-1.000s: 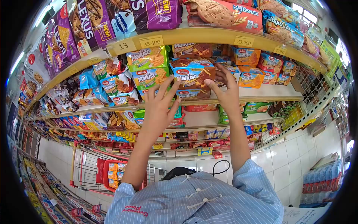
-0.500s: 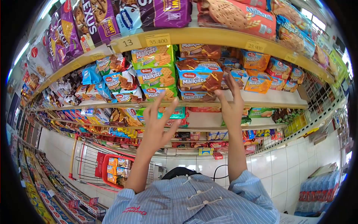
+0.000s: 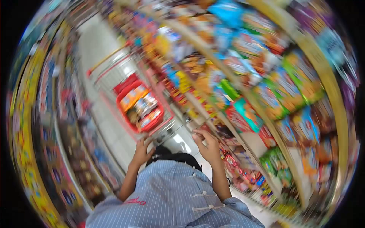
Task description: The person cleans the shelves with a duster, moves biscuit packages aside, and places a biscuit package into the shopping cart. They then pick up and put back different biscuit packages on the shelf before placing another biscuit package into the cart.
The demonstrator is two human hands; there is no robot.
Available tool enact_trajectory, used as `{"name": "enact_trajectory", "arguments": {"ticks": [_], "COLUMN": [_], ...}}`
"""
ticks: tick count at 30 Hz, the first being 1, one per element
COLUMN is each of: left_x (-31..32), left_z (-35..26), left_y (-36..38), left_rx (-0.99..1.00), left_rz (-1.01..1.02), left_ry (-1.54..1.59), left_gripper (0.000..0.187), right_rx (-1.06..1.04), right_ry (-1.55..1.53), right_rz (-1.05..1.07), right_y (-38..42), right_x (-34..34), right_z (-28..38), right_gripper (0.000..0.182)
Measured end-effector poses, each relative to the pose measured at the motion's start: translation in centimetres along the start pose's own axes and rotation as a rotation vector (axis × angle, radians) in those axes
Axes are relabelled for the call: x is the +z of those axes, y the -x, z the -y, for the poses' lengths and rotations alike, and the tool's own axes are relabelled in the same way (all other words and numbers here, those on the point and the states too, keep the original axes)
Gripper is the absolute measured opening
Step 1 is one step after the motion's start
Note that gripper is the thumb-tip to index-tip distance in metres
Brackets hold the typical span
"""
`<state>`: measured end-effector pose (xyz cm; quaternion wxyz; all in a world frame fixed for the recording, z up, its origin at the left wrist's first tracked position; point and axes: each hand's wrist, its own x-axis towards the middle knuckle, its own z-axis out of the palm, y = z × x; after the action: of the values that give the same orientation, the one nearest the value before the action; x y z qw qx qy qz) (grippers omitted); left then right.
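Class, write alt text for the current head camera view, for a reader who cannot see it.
A person's left hand and right hand, both open and empty, are held out near a shopping cart carrying a red basket of colourful packets. Blurred shelves of packaged goods run along both sides; a striped shirt fills the bottom.

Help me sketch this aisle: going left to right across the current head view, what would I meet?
Row of yellow packs, red basket in the cart, right hand, teal pack, purple packs at far right.

Glossy red plastic basket (image 3: 160, 121).
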<state>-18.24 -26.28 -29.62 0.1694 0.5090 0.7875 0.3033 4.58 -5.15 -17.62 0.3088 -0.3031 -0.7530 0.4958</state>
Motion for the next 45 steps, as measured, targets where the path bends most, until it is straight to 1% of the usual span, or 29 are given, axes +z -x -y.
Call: {"name": "enact_trajectory", "arguments": {"ticks": [1,3,5,6,8,11,13,15,17,18,19,21,22,24,26,29,30,31,33,34,35,36,37,39,40,41,43,44,45], "left_x": [-0.9,-2.6,-2.7,-2.5,-2.9,-2.9,-3.1,-3.8,-4.0,-4.6,-5.6,-8.1,-8.8,-9.0,-8.6,-6.8,-7.3,-9.2,-6.9,-6.1,-5.3,-4.8,-4.3,-2.7,-1.0,0.1,1.1,2.5,2.7], "left_z": [-0.2,-1.5,-1.1,-0.8,0.4,3.1,5.1,7.2,10.1,11.2,12.2,14.0,15.5,19.1,24.8,30.2,30.9,29.9,32.6,32.6,32.6,32.6,32.1,31.3,31.6,31.7,30.5,31.3,31.0], "left_y": [0.7,1.3,2.7,4.1,5.4,7.6,7.9,7.2,5.6,4.3,3.0,-0.2,-1.8,-4.7,-10.1,-16.9,-19.2,-21.6,-24.3,-24.8,-25.5,-26.2,-26.5,-26.1,-25.7,-25.3,-25.2,-25.3,-25.8], "left_rx": [-0.069,-0.209,-0.35,-0.397,-0.465,-0.62,-0.594,-0.711,-0.655,-0.624,-0.599,-0.604,-0.514,-0.424,-0.337,-0.266,-0.329,-0.342,-0.208,-0.195,-0.218,-0.244,-0.237,-0.21,-0.182,-0.179,-0.203,-0.184,-0.17], "left_rz": [0.0,-0.185,-0.343,-0.375,-0.493,-0.476,-0.489,-0.374,-0.391,-0.389,-0.377,-0.302,-0.285,-0.277,-0.239,-0.134,-0.004,0.072,0.077,0.094,0.155,0.213,0.226,0.356,0.344,0.368,0.395,0.438,0.451], "left_ry": [-0.012,0.069,0.204,0.215,0.201,0.344,0.299,0.451,0.444,0.492,0.535,0.645,0.6,0.62,0.551,0.713,0.649,0.445,0.245,0.258,0.205,0.146,0.15,0.026,0.01,0.019,-0.199,-0.22,-0.21], "left_gripper": [0.046,0.044,0.044,0.044,0.042,0.039,0.036,0.034,0.033,0.033,0.033,0.033,0.032,0.033,0.031,0.032,0.034,0.037,0.05,0.05,0.06,0.07,0.07,0.088,0.102,0.102,0.117,0.129,0.129], "right_rx": [0.042,0.028,0.236,0.249,0.17,0.092,0.218,0.279,0.226,0.24,0.19,0.265,0.29,0.488,0.529,0.611,0.661,0.7,0.717,0.729,0.735,0.751,0.763,0.78,0.803,0.831,0.75,0.775,0.792], "right_ry": [-0.011,0.013,-0.037,-0.04,0.015,0.029,0.051,0.081,0.438,0.358,0.372,0.475,0.469,0.521,0.508,0.416,0.343,0.268,0.273,0.351,0.429,0.535,0.533,0.607,0.542,0.537,0.332,0.353,0.356], "right_rz": [0.14,0.326,0.608,0.674,0.743,0.791,0.814,0.87,0.864,0.86,0.83,0.794,0.784,1.08,1.022,0.94,0.889,0.83,0.816,0.871,0.927,0.92,0.912,0.806,0.837,0.833,0.838,0.813,0.798], "right_y": [-0.7,-2.0,-2.7,-2.7,-3.1,-4.6,-6.0,-7.2,-6.8,-6.2,-6.1,-6.9,-7.8,-9.7,-9.6,-6.9,-6.4,-6.3,-6.4,-7.0,-7.8,-7.8,-8.2,-8.3,-8.4,-7.9,-8.3,-8.3,-8.0], "right_x": [1.9,5.9,10.1,12.4,16.5,21.9,25.8,28.8,32.0,33.7,34.4,34.8,35.2,35.1,34.8,33.9,33.8,33.8,34.5,35.0,35.7,36.7,37.7,39.2,39.5,39.2,37.7,36.5,35.1], "right_z": [-0.8,-1.8,-4.9,-7.3,-10.3,-11.9,-13.2,-14.4,-16.6,-20.2,-20.4,-18.4,-17.4,-16.6,-17.5,-18.5,-18.7,-18.9,-17.6,-16.8,-16.1,-16.3,-16.5,-17.1,-17.8,-18.0,-16.2,-14.7,-13.5], "right_gripper": [0.02,0.021,0.024,0.029,0.031,0.038,0.044,0.052,0.059,0.063,0.064,0.058,0.058,0.053,0.047,0.041,0.04,0.039,0.039,0.043,0.048,0.048,0.048,0.039,0.036,0.036,0.034,0.031,0.031]}}
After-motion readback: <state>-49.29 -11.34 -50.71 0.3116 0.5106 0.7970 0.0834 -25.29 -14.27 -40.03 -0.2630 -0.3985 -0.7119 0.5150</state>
